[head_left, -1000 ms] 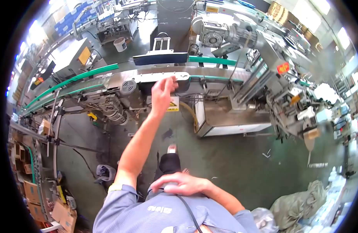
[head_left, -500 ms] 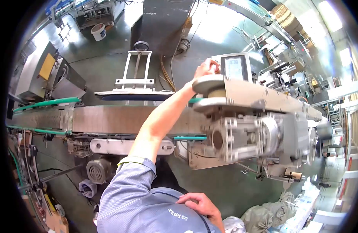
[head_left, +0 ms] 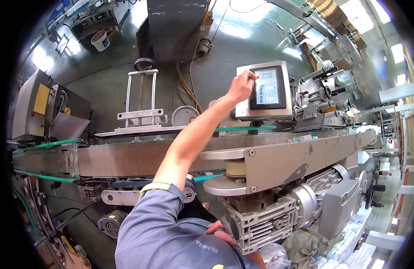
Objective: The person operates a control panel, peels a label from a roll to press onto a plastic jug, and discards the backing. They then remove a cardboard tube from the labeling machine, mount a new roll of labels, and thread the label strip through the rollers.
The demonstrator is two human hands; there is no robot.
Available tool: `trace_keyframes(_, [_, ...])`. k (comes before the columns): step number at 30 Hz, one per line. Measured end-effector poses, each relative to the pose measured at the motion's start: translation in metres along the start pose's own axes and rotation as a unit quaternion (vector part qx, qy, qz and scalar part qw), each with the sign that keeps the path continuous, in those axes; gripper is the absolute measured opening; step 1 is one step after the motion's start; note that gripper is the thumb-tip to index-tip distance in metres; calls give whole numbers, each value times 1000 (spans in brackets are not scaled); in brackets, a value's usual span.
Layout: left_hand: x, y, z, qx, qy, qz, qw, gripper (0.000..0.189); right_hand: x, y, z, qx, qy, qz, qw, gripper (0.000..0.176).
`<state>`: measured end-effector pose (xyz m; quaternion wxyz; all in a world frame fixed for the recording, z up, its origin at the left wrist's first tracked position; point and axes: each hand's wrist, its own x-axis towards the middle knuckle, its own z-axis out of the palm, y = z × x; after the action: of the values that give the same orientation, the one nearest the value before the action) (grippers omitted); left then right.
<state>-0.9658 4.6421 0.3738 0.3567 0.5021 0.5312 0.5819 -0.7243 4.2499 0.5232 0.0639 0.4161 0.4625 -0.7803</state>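
Note:
My left hand [head_left: 241, 87] is stretched over the conveyor to a metal control box [head_left: 243, 112]. Its fingers are curled, with a fingertip at the upper left edge of the lit touchscreen [head_left: 267, 87]; nothing shows in its grasp. Close to my body, my right hand [head_left: 218, 231] rests against the grey shirt [head_left: 162, 237] with its fingers loosely extended and apart. It holds nothing visible, and the motor gearbox [head_left: 260, 224] hides part of it.
A conveyor belt [head_left: 117, 159] with green rails runs across in front of me. Above its right part juts a metal guard housing [head_left: 301, 163] with rollers. A metal frame [head_left: 142, 101] stands beyond the belt. Sacks [head_left: 305, 244] lie at lower right.
My view has shifted, bringing the whole control box into sight from behind the guard housing. My left hand has gone from the box's left side to the screen's edge. My right hand stays by my shirt.

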Motion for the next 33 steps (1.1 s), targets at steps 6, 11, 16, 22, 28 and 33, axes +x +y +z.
trace_keyframes(6, [-44,62,-59,-235,210,2,949,21,3,17,-14,-28,22,-23,999,36])
trace_keyframes(11, [-171,117,-127,-429,256,-1,866,30,-12,45,-31,-114,224,-5,968,34])
trace_keyframes(16, [-320,140,-132,-440,209,-104,867,42,-49,240,-66,-150,486,-54,859,35])
trace_keyframes(22, [-442,161,-7,-288,298,-1,910,19,-124,406,-60,31,518,-66,852,34])
trace_keyframes(28, [-516,254,272,140,-290,31,946,43,-196,481,-67,161,522,-121,829,34])
trace_keyframes(33, [-443,165,411,-11,-127,18,992,52,-228,528,-118,174,548,-134,807,32])
